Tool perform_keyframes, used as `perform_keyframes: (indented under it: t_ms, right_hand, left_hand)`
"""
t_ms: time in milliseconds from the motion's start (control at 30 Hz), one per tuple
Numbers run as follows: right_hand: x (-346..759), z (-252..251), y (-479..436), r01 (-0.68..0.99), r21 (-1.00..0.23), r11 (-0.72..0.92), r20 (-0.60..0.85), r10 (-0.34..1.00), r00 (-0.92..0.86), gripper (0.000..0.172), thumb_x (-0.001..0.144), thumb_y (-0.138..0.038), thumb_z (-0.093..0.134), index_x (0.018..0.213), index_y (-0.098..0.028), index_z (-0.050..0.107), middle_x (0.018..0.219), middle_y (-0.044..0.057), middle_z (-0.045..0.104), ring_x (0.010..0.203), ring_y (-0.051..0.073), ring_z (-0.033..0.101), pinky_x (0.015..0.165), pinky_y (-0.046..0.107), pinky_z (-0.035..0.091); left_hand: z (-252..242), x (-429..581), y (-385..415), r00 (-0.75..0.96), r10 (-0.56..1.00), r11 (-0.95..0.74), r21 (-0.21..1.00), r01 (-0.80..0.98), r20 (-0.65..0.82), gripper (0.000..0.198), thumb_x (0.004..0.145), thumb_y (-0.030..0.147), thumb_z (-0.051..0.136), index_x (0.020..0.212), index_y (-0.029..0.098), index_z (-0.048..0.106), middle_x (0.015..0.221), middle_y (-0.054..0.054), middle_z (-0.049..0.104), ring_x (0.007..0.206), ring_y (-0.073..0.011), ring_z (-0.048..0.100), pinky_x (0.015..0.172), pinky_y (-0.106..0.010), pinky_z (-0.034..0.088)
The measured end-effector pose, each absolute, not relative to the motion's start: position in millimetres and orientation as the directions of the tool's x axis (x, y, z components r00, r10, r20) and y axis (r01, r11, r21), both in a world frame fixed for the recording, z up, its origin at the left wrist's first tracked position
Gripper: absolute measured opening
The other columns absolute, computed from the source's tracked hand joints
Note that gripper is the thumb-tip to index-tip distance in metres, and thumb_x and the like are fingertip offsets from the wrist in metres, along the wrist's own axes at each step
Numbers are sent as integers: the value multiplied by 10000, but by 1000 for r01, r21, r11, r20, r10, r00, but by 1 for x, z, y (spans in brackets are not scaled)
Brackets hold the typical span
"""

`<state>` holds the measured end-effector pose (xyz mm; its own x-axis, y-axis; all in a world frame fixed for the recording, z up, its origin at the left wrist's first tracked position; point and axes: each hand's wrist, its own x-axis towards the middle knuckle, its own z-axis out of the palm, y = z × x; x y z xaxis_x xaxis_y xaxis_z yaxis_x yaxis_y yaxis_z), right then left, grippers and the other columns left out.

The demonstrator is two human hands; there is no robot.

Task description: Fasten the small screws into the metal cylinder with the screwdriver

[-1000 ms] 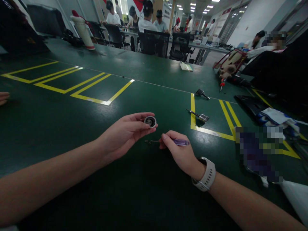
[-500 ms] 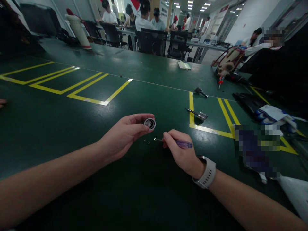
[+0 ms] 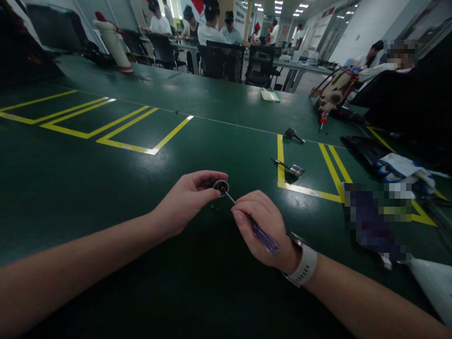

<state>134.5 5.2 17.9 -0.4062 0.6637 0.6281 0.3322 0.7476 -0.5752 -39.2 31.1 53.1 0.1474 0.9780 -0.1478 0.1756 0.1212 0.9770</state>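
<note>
Between the thumb and fingers of my left hand point(image 3: 189, 200) is a small round metal housing point(image 3: 225, 182), its open side turned toward me. My right hand point(image 3: 263, 226) is closed around a screwdriver point(image 3: 263, 238) with a clear purple handle. The thin shaft reaches up and left, and its tip goes into the housing's opening. What the tip touches inside is too small to make out. Just below my left fingers, two tiny dark ring-like parts point(image 3: 214, 208) lie on the green table point(image 3: 123, 188).
Two metal pieces with thin shafts, one nearer point(image 3: 294, 169) and one farther point(image 3: 292, 133), lie to the right by yellow tape point(image 3: 310, 191). Farther right are a blue-and-white cloth point(image 3: 406, 174) and a red-handled screwdriver point(image 3: 323, 118). People sit at tables in the background.
My right hand has moved slightly left and turned the screwdriver, bringing its tip from above the table into the housing. A small light ring at the tip earlier no longer shows.
</note>
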Motion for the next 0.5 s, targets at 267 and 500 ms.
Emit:
perform_keyframes:
  t_ms: [267, 500]
  right_hand:
    - [134, 14, 6, 368, -464, 806, 672, 591, -447, 63, 854, -130, 500, 842, -159, 554, 799, 68, 627, 764, 171, 561, 700, 342, 463]
    - [134, 14, 3, 400, -418, 816, 691, 571, -443, 44, 838, -121, 528, 810, -138, 558, 775, 64, 628, 759, 161, 553, 714, 334, 452]
  left_hand:
    - [52, -38, 28, 142, 983, 73, 959, 274, -116, 268, 690, 225, 637, 946, 148, 657, 912, -46, 709, 892, -205, 660, 830, -362, 525]
    - [52, -37, 28, 143, 984, 60, 959, 277, -103, 277, 694, 220, 628, 955, 141, 674, 910, -51, 722, 860, -206, 675, 797, -351, 541]
